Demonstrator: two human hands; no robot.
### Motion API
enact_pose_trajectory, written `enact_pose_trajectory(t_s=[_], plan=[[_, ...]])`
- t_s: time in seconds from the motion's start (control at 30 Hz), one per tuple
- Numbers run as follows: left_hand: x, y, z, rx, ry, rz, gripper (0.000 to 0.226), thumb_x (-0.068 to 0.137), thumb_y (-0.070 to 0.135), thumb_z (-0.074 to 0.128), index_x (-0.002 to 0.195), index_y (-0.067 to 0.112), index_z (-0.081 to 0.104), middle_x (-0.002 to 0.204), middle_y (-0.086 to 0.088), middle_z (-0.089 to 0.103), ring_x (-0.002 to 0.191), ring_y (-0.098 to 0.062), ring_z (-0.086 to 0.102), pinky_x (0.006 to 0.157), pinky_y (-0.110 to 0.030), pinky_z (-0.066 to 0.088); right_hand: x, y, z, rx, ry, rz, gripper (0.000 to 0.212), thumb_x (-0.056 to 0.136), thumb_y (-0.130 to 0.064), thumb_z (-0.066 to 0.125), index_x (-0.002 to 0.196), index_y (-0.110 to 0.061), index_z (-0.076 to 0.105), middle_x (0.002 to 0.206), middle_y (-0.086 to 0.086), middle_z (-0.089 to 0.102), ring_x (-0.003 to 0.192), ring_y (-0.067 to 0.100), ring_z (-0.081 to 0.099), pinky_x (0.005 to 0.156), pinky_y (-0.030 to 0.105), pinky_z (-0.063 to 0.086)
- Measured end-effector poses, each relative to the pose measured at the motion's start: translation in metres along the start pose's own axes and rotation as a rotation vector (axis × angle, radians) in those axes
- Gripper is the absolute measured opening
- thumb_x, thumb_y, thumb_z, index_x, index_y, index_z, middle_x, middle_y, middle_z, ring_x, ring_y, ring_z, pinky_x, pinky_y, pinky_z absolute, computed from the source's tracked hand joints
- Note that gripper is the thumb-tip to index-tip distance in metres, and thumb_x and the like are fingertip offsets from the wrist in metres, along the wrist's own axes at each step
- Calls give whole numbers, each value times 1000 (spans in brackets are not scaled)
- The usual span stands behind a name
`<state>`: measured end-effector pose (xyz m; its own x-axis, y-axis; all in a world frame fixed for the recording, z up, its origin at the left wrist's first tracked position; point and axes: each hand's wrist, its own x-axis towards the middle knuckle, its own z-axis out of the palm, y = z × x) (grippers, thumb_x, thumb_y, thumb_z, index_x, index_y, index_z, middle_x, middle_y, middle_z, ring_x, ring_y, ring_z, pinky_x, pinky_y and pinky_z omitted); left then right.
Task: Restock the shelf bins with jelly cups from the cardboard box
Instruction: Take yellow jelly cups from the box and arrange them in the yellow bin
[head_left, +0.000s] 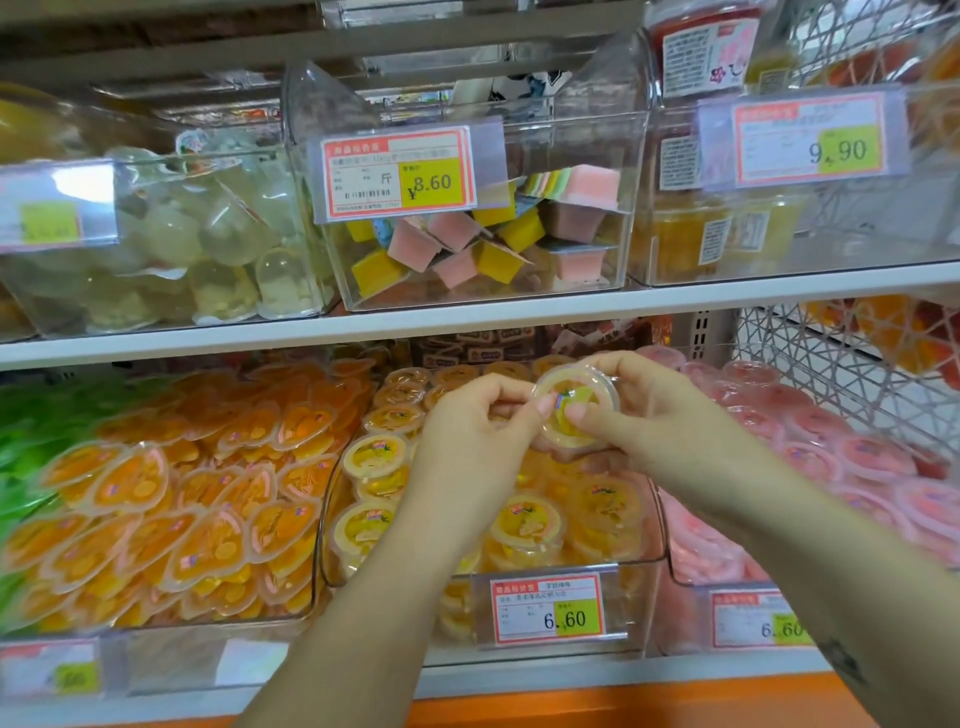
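Observation:
A round yellow jelly cup (574, 400) is held over the middle clear bin (644, 564) on the lower shelf. My left hand (467, 441) pinches its left edge with thumb and fingers. My right hand (639, 415) grips its right side, fingers curled round the rim and thumb on the lid. The bin below holds several more round yellow cups (524, 525). The cardboard box is out of view.
Left bin holds heart-shaped orange cups (171, 499); right bin holds pink cups (857, 457). The upper shelf (467, 319) carries bins of clear cups (208, 249) and square pink and yellow cups (478, 244). A 6.60 price tag (548, 608) hangs on the middle bin's front.

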<state>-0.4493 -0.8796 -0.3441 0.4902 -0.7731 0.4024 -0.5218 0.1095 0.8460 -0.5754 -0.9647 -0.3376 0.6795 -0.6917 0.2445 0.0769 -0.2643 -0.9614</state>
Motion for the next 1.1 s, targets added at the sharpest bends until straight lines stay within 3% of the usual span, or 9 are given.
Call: enact_pose_trajectory(t_s=[0.13,0.2,0.33,0.43,0.57,0.73,0.87,0.97,1.1], plan=[[1,1,0,47,8,-23,8,90,27,61,84,26,66,69,3,70,66,1,63,61,-8,44,-3,2,-8,-694,2,-289,62,66,-33,80,121,-34,51,115,-15,60,100,3,59,84,29,50],[0,2,2,80,-5,-24,11,91,27,60,81,29,64,66,6,68,60,5,60,55,-7,41,-5,2,-8,-876,7,-406,59,67,-34,80,119,-36,53,117,-16,56,108,5,54,90,35,48],[-1,1,2,130,-37,-34,10,92,23,59,94,26,68,70,12,66,64,7,61,58,-5,42,-7,6,-7,-939,96,-429,40,66,-39,79,96,-43,51,91,-28,51,94,9,50,77,31,40],[0,-6,-4,414,-31,22,22,91,27,60,111,27,67,83,18,61,77,2,58,67,-7,42,-4,16,-10,-1002,190,-354,39,65,-42,80,92,-35,52,74,-26,36,88,13,39,74,31,29],[-2,-12,-17,714,-87,149,25,88,37,61,112,32,67,106,14,61,103,-9,56,96,-34,42,0,28,-10,-1153,178,-215,43,70,-56,71,98,-32,52,76,-18,29,104,15,32,91,32,24],[-2,-19,-25,802,-204,163,29,88,41,60,114,30,67,118,13,61,113,-9,54,100,-36,38,4,35,-5,-1189,212,-193,47,73,-66,61,101,-30,50,80,-10,31,113,17,29,104,35,18],[-2,-24,-25,786,-216,183,30,88,39,61,116,29,66,119,11,61,112,-11,54,100,-37,39,5,36,-9,-1207,195,-194,47,71,-69,58,100,-33,52,91,-9,57,113,20,37,104,37,19],[0,-29,-24,772,-210,195,29,89,37,61,116,28,66,118,11,60,111,-11,55,100,-37,39,3,34,-14,-1253,186,-206,42,72,-64,61,103,-35,53,102,-14,61,109,17,36,98,36,19],[0,-32,-21,745,-188,212,27,88,35,62,114,28,67,116,11,61,109,-12,56,99,-38,40,0,37,-15,-1238,222,-244,31,78,-53,63,101,-34,57,75,-22,47,101,15,36,86,35,21]])
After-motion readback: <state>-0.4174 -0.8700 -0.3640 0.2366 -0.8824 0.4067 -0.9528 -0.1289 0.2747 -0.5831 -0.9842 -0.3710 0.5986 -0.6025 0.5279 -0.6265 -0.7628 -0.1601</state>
